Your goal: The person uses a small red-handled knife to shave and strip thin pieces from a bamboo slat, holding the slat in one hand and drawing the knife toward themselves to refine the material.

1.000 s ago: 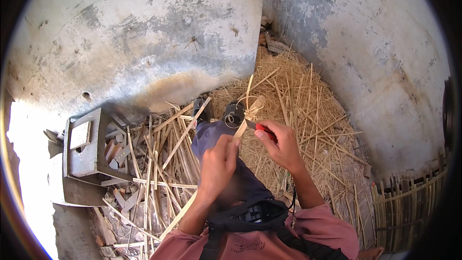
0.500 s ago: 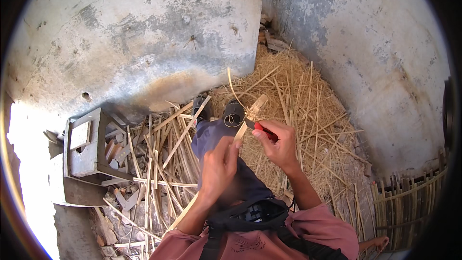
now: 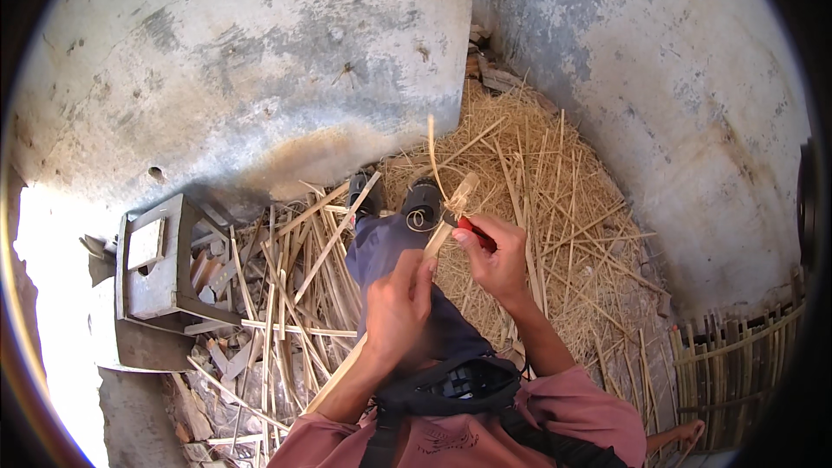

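My left hand (image 3: 399, 302) is closed round a pale bamboo strip (image 3: 437, 241). The strip slants up past my leg, and its lower length runs back under my left forearm. In my right hand (image 3: 500, 262) is a knife with a red handle (image 3: 476, 235); its dark blade lies against the strip a little beyond my left fingers. Thin curled shavings (image 3: 457, 202) bunch at the blade, and one long curl (image 3: 432, 152) stands up from there. Part of the blade is hidden behind the strip and shavings.
Split bamboo strips (image 3: 276, 321) lie piled at the left beside a worn wooden box frame (image 3: 156, 269). Shavings (image 3: 555, 199) cover the floor ahead and right, between two weathered walls (image 3: 286, 52). Another person's hand (image 3: 691, 432) shows at lower right near a slatted bamboo panel (image 3: 737, 373).
My right hand and the knife have shifted slightly left and toward me along the strip. The long curl leans further right. The other person's hand has moved slightly.
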Demonstrator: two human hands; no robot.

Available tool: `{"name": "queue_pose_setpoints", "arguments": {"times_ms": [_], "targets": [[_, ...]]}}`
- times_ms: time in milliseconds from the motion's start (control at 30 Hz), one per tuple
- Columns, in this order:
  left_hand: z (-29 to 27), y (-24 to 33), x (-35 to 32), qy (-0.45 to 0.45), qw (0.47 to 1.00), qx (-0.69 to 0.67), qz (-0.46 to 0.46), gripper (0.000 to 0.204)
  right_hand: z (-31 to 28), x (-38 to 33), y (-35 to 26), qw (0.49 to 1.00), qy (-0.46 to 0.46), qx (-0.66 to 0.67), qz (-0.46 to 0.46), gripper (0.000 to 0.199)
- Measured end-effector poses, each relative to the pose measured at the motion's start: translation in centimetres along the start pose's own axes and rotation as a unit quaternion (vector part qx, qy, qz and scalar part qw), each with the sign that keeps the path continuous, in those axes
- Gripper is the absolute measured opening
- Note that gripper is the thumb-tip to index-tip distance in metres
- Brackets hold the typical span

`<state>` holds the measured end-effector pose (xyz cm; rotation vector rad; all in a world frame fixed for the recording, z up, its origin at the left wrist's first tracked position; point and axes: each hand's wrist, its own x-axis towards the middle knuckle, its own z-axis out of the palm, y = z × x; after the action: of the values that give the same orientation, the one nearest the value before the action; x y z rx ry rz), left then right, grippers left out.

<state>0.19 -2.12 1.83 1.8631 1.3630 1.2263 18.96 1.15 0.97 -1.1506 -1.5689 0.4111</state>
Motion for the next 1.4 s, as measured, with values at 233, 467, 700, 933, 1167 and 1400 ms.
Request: {"name": "queue_pose_setpoints", "arguments": {"times_ms": [233,467,700,933,1167,1400], "targets": [[-2.2,0.1,0.9,-0.067,0.993,-0.082,-0.045,0.018,-2.7,2.3,1.6,0.922,-0.207,0.279,0.172,0.032],[-1.7,-0.5,1.2,-0.088,0.99,-0.089,-0.06,0.022,-1.7,1.4,2.0,0.946,-0.17,0.236,0.142,0.033],[-1.2,-0.8,1.3,-0.09,0.987,-0.122,-0.054,0.029,-1.0,0.3,1.9,0.978,-0.097,0.163,0.087,0.03],[-1.3,-0.6,1.5,-0.111,0.984,-0.125,-0.06,0.03,-1.4,0.1,1.2,0.985,-0.084,0.116,0.102,0.031],[-1.5,-0.1,1.4,-0.131,0.981,-0.12,-0.08,0.03,-1.7,-0.1,0.7,0.988,-0.076,0.098,0.09,0.031],[-1.5,0.1,1.6,-0.132,0.981,-0.117,-0.078,0.029,-1.2,-0.4,1.6,0.986,-0.058,0.13,0.086,0.03]]}}
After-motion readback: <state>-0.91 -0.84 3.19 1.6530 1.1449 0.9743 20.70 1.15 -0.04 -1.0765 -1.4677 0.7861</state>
